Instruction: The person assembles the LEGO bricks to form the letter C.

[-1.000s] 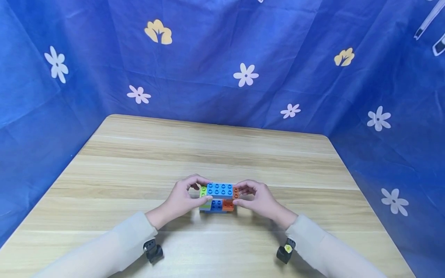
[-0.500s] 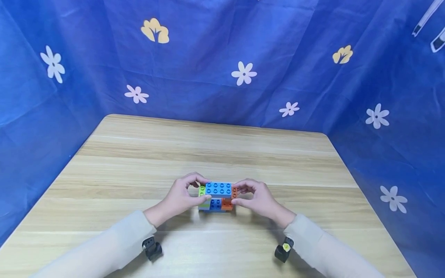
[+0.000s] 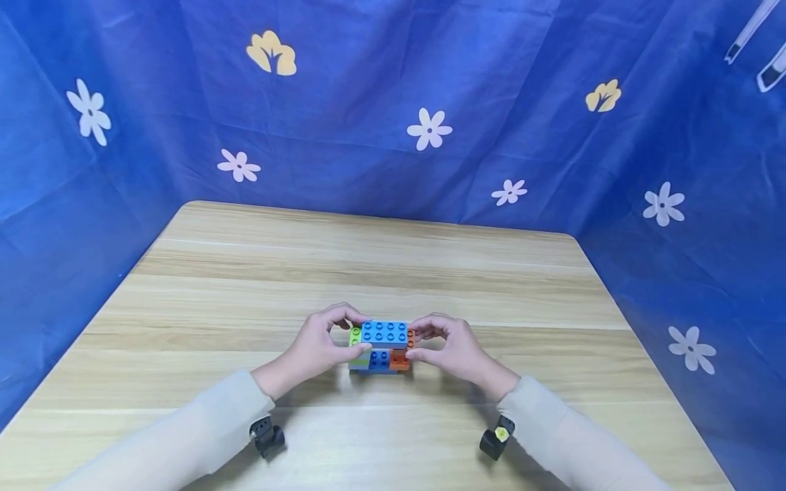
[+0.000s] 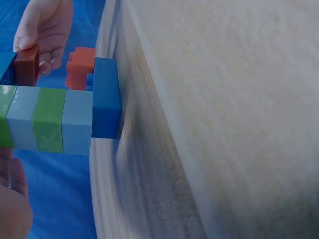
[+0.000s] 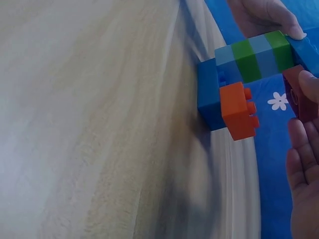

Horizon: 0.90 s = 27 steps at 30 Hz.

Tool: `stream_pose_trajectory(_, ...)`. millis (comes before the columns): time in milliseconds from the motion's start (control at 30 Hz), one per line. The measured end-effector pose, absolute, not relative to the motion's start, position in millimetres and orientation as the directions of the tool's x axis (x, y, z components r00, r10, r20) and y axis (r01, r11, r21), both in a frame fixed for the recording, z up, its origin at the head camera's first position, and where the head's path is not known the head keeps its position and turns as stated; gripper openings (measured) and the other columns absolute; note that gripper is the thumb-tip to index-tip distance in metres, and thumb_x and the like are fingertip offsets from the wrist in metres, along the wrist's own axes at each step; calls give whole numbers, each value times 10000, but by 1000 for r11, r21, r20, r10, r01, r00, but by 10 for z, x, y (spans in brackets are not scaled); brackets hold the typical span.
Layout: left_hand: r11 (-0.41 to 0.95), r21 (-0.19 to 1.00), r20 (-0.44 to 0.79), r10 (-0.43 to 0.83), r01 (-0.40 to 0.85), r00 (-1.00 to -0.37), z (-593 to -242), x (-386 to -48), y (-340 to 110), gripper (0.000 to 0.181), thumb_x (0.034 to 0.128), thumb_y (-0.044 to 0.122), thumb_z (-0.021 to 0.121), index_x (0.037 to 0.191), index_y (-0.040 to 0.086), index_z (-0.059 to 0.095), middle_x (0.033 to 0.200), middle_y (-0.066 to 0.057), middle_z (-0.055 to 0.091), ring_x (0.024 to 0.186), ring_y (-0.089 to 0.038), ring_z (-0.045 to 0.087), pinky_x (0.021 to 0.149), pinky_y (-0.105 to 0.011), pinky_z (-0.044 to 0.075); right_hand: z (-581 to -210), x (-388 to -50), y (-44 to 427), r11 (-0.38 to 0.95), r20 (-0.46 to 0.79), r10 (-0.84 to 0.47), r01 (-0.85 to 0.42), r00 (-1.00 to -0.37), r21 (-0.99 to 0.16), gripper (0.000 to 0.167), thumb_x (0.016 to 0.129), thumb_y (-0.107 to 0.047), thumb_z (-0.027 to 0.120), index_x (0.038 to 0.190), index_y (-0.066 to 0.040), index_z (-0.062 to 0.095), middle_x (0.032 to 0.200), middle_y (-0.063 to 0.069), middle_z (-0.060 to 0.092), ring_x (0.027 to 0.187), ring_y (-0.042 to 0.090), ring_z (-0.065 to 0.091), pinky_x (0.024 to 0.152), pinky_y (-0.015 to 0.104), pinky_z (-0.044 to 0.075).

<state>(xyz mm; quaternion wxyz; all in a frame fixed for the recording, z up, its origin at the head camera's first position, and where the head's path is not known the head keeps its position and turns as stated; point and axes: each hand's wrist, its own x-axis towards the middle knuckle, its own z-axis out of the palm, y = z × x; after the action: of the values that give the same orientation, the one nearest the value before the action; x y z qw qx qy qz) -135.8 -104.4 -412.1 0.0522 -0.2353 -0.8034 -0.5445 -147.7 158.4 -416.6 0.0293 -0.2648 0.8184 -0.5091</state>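
Note:
A small structure of toy building bricks stands on the table. Its base is a blue brick [image 4: 107, 102]. An orange brick [image 5: 238, 110] sits on the base's right end, and a column of alternating light-blue and green bricks [image 4: 48, 118] rises from the left. Across the column's top lies a long studded blue brick [image 3: 385, 334]. My left hand [image 3: 319, 346] pinches this brick near its left end, thumb in front. My right hand [image 3: 453, 349] pinches a reddish-brown brick [image 5: 297, 94] at the long brick's right end, above the orange one with a gap between.
The wooden table [image 3: 368, 266] extends behind and to both sides of the structure. Blue cloth [image 3: 344, 129] with flower prints hangs around its back and sides. A small black camera [image 3: 268, 436] is strapped to each wrist.
The right hand has shifted slightly left, and less of the reddish-brown brick shows beyond the long blue brick. The left hand keeps its grip. The head view has drifted a little.

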Motion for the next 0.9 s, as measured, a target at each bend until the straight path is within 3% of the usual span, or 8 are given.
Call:
stream_pose_trajectory(333, 246, 857, 353, 358, 452, -864, -4105, -1381, -1072, 355, 681, 66, 835, 997, 104, 678, 961, 39, 659, 909, -191, 564, 837, -474, 467, -4203, -1432, 1548, 285, 238, -424, -378, -874, -881, 371, 728, -74, 813, 1071, -44, 676, 1009, 34, 668, 898, 163, 632, 881, 303, 498)
stream_pose_trajectory(600, 234, 866, 343, 365, 442, -865, -4096, -1394, -1076, 349, 670, 12, 826, 974, 92, 674, 972, 25, 660, 936, -197, 575, 875, -481, 457, -3961, -1302, 1472, 328, 313, -426, -467, -849, -821, 336, 725, -4, 798, 1033, 22, 667, 947, 74, 673, 847, 183, 642, 826, 334, 521)
stream_pose_trajectory(767, 237, 860, 351, 368, 452, -861, -4101, -1397, -1075, 345, 672, 15, 827, 970, 94, 672, 972, 23, 659, 932, -195, 573, 873, -465, 458, -3922, -1279, 1465, 313, 240, -410, -383, -880, -869, 336, 730, 17, 785, 1042, 39, 662, 962, 97, 675, 855, 186, 639, 864, 335, 510)
stream_pose_trajectory(900, 229, 861, 354, 371, 454, -858, -4106, -1401, -1073, 344, 674, 6, 826, 972, 84, 672, 967, 17, 657, 926, -194, 571, 869, -470, 461, -3956, -1253, 1463, 268, 241, -388, -360, -889, -894, 344, 737, 38, 771, 1059, 60, 651, 983, 135, 670, 863, 191, 638, 879, 404, 503)
